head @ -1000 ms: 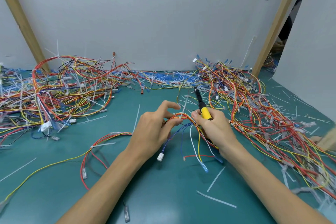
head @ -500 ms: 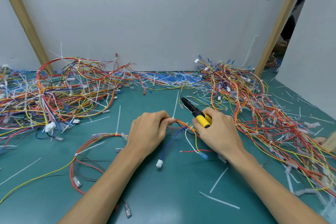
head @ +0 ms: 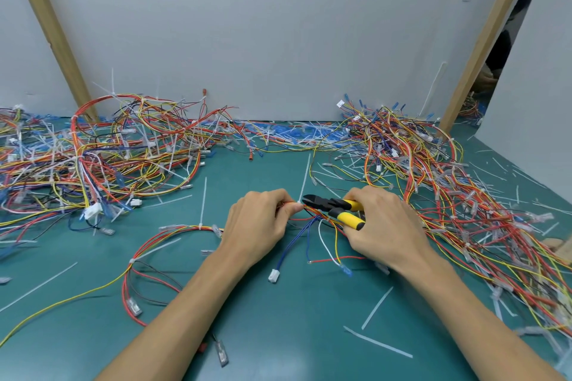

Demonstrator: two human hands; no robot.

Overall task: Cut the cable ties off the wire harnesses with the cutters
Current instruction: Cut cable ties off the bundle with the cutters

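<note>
Left hand [head: 257, 223] fingers [head: 291, 210] pinch the wire harness [head: 312, 217] mid-worktop just beside its white cable tie [head: 299, 202], right hand [head: 383, 226] curled round the yellow cutters [head: 334, 209], tips right at it, so a deep bite could nick wires.

The person's left hand [head: 257, 226] and right hand [head: 383, 226] are bare. The left forearm [head: 185, 312] and right forearm [head: 464, 312] are bare too, with uncovered skin from the wrists down to the lower edge of the view. Both forearms are slim and smooth. Knuckle ridges show on the backs of both hands.
</note>
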